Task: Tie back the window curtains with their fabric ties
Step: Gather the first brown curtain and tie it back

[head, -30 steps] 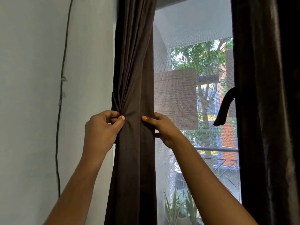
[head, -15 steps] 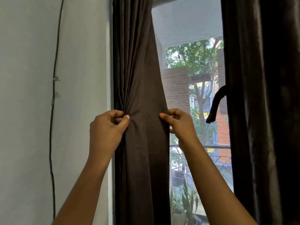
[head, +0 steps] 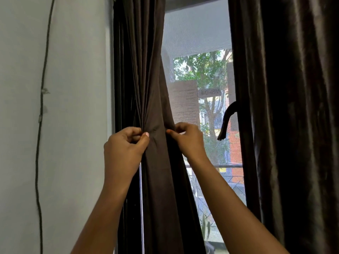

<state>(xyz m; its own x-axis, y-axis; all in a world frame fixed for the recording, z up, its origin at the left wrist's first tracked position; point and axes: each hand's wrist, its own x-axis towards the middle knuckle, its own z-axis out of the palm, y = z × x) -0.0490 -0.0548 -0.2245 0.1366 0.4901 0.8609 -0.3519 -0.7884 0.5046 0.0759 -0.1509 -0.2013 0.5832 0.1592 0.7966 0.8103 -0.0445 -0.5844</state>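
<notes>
Pleated matte brown curtain (head: pixel 146 70) in left hand (head: pixel 126 149) and right hand (head: pixel 189 140) grip.

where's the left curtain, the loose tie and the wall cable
left curtain (head: pixel 157 171): head view, fabric below the gather
tie (head: pixel 226 120): head view, middle of the hanging strap
cable (head: pixel 37 143): head view, mid-run on the wall

Two arms enter from the near edge: the left forearm (head: pixel 102 208) and the right forearm (head: pixel 229 204) are both bare along their whole visible length, slim and smooth. The left hand (head: pixel 126 145) has a short, rounded thumbnail (head: pixel 146 134) that reads pale, whitish pink. The right hand (head: pixel 189 139) has a thumbnail (head: pixel 168 131) tinted bright orange. The knuckles of both hands show as soft ridges.
</notes>
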